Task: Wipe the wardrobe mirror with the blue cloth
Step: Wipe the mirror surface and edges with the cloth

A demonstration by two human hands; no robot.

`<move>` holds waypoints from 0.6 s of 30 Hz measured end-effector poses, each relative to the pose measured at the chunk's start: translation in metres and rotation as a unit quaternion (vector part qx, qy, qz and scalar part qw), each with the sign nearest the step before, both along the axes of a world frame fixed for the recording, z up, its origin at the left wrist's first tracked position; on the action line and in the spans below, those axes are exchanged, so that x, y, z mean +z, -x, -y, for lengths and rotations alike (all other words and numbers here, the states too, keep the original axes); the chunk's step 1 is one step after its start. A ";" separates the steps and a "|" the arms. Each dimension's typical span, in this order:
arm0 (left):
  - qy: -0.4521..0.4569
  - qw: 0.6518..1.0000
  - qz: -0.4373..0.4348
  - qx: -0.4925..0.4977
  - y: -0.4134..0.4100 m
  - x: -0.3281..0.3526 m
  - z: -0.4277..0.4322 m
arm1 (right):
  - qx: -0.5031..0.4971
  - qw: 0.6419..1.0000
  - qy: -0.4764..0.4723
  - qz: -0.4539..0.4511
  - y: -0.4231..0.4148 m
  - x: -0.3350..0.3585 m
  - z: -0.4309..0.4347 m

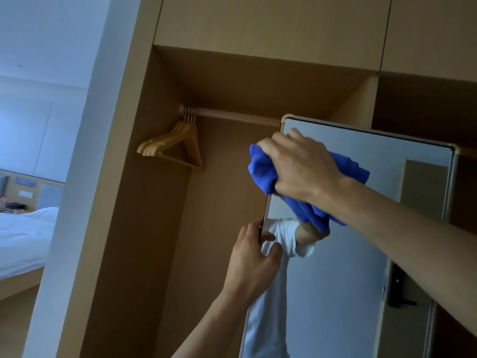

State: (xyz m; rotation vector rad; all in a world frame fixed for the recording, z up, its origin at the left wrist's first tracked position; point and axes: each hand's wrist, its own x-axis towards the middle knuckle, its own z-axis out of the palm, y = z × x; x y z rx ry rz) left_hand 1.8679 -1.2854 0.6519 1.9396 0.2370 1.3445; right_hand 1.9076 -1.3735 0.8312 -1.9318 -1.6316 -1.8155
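— Tan wardrobe (219,228) panels, matte and flat-faced, fill most of the view. Where is the blue cloth (260,171)?

— Bunched against the upper left of the mirror (361,254), near its rounded top corner. It looks like soft, nappy terry in a strong blue, crumpled into thick folds, with one end hanging down the glass.

— And what holds it?

— The right grip (302,166), a bare hand, has its fingers curled over the wad and presses it to the glass.

— The other one?

— The left grip (254,264) pinches the mirror's thin left edge lower down, fingers wrapped behind and thumb on the front.

— What is the mirror like?

— Tall, smooth, with a slim pale metal frame (451,177). It reflects a white sleeve (281,241) and a grey door with a dark handle (397,288).

— Around it?

— A round wooden rail (232,115) crosses the open compartment, and a few light wooden hangers (175,146) hang together at its left end. Plain cupboard doors (271,24) sit above. Far left, past a white wall, is a bed (23,233) with white bedding.
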 end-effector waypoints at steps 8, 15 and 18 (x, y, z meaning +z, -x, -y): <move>0.025 1.000 -0.017 -0.009 0.002 -0.021 0.002 | -0.023 0.997 0.068 0.006 -0.002 -0.054 0.005; 0.014 1.000 -0.012 -0.004 0.006 -0.035 0.003 | -0.041 0.999 0.003 0.010 0.007 -0.001 0.003; 0.019 1.000 -0.010 -0.005 0.006 -0.042 0.003 | -0.037 0.999 -0.032 0.011 0.008 0.019 0.001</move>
